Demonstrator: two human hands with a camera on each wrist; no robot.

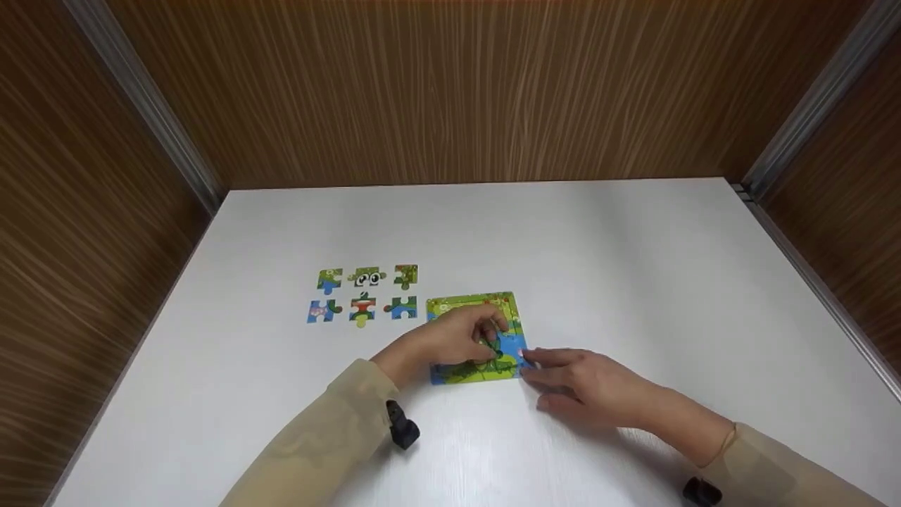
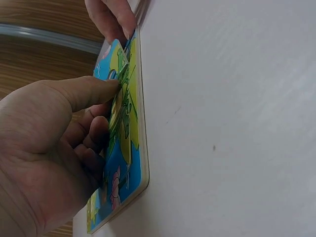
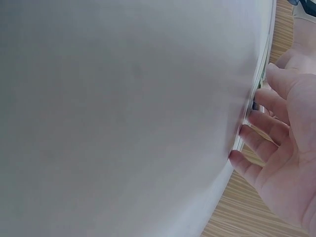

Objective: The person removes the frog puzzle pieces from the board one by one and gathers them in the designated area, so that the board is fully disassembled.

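A square puzzle board (image 1: 473,377) with a green and blue frog-pond picture lies on the table, partly covered by my left hand (image 1: 457,334). Between its thumb and curled fingers, that hand pinches a jigsaw piece (image 2: 117,60) at the board's right side. The piece is tilted, one edge raised above the tray. My right hand (image 1: 591,387) rests at the board's right edge, its fingers extended and fingertips touching the rim near the lower right corner. In the right wrist view, the right palm (image 3: 296,163) shows with relaxed fingers along the edge.
Left of the board, several loose jigsaw pieces lie in two rows, among them one with eyes (image 1: 367,277) and one with a red mouth (image 1: 362,308). The white table (image 1: 598,267) is bounded by wood-grain panels (image 1: 450,91) behind and at both sides.
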